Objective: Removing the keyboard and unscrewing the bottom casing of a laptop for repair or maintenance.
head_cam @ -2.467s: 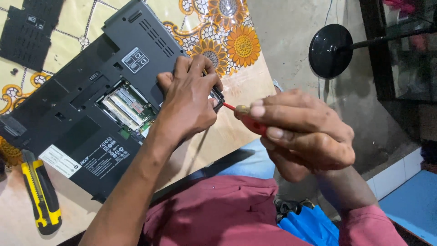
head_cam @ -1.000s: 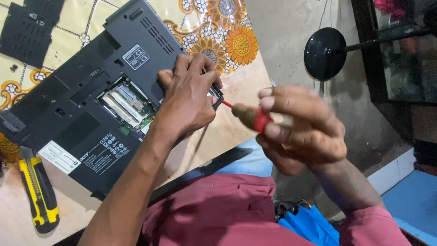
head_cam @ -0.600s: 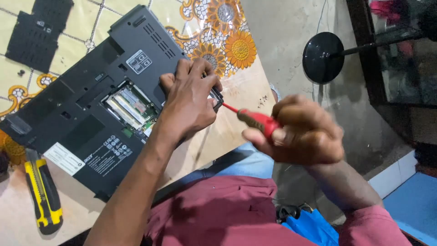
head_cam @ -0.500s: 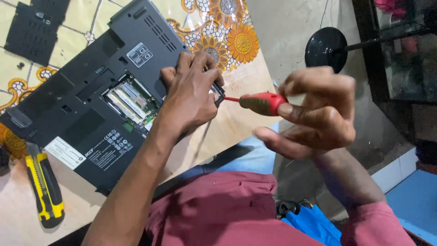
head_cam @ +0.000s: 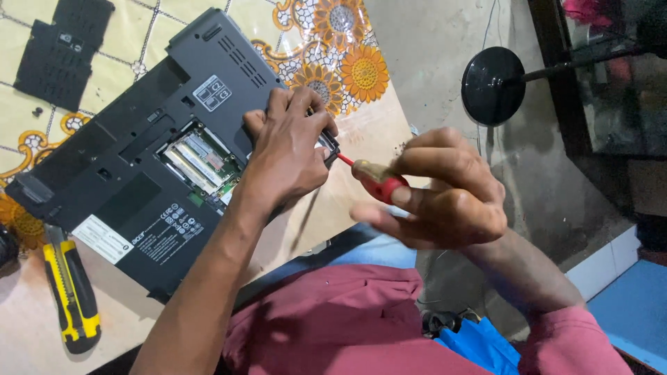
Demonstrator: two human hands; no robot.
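The left hand [head_cam: 288, 156] lies flat, fingers spread, pressing the upturned laptop [head_cam: 139, 160] on the table [head_cam: 361, 139]. The right hand [head_cam: 445, 194] pinches a red-handled screwdriver [head_cam: 375, 182], tip at the laptop's corner.

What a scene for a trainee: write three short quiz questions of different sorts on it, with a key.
1. True or false: the laptop lies bottom side up on the table.
2. Which hand holds the red-handled screwdriver? A. left hand B. right hand C. neither
3. Fill in: the tool lying by the laptop's near left corner is yellow and ____.

Key
1. True: its underside faces up, with an open bay showing green boards.
2. B: the right hand grips the handle, the shaft pointing at the laptop's edge under the left hand, which presses on the laptop.
3. Black: the yellow and black tool lies untouched.
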